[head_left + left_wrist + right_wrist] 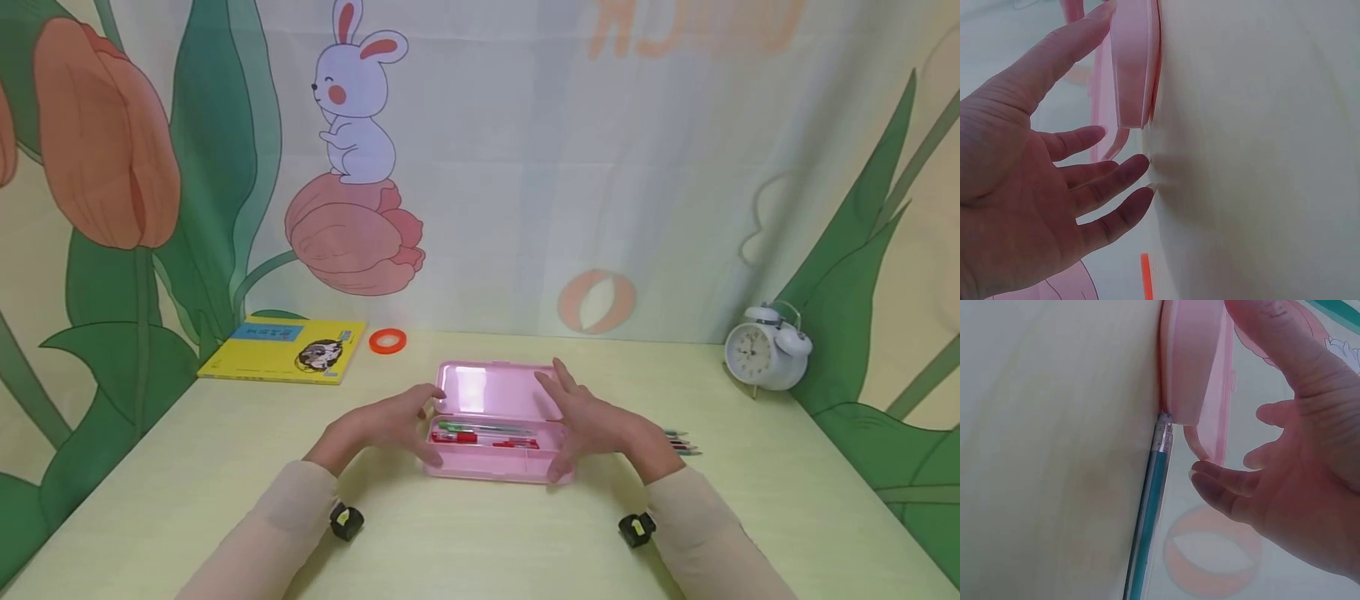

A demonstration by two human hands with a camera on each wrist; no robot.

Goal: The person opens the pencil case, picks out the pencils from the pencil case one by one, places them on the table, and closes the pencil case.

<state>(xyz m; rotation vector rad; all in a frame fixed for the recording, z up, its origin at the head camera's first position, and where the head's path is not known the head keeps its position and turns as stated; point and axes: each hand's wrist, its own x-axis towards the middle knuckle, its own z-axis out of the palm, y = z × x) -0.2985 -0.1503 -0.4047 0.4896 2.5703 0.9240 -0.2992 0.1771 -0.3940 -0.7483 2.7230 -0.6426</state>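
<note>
A pink pencil case lies on the table with its lid swung up at the back. Inside it are a green pen, a red pen and thin red items. My left hand is at the left end of the case, thumb by the near corner and fingers spread. At the right end my right hand mirrors it, with its thumb at the near corner and its fingers by the lid. In the wrist views, both thumbs overlap the case and the other fingers extend loosely beside it.
Several pencils lie right of the case, partly behind the right forearm; a teal one reaches close to the case. A yellow book and an orange tape ring lie back left. A white alarm clock stands back right, before a printed curtain.
</note>
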